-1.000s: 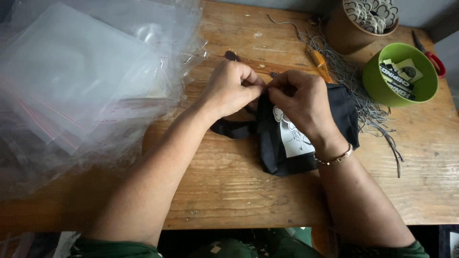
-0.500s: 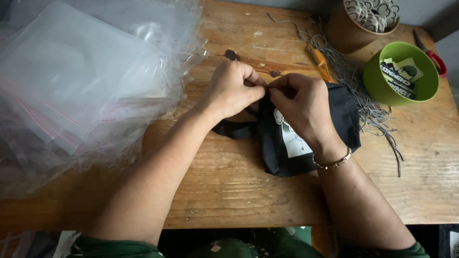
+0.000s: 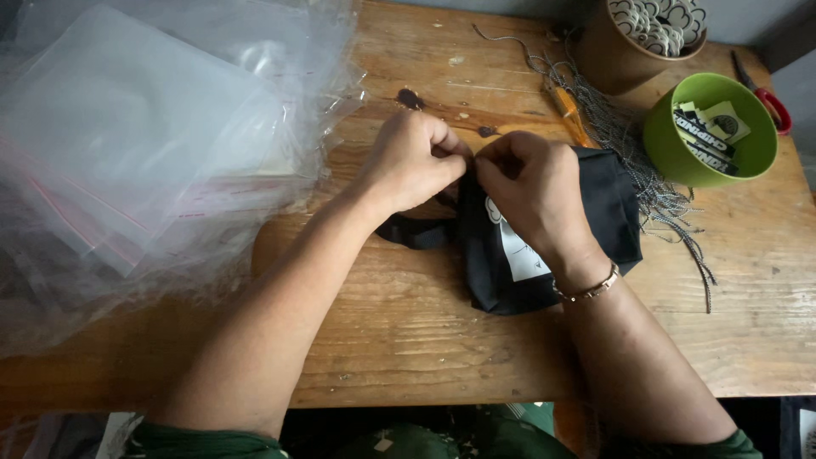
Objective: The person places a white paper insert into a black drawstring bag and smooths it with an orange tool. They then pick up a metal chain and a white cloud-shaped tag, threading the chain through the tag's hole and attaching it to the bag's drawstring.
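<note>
Fingers (image 3: 449, 158) of both hands pinch together at the top edge of the black pouch (image 3: 544, 229), mid-worktop (image 3: 408, 340). Looks like fastening's underway there, not finished. Bags (image 3: 144, 153) left of the pouch, green bowl (image 3: 710, 127) right.

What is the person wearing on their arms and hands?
Both forearms are bare. Dark green sleeves show only near the shoulders. A thin metal bracelet circles the wrist of the right hand. The left hand wears no glove and no visible ring.
</note>
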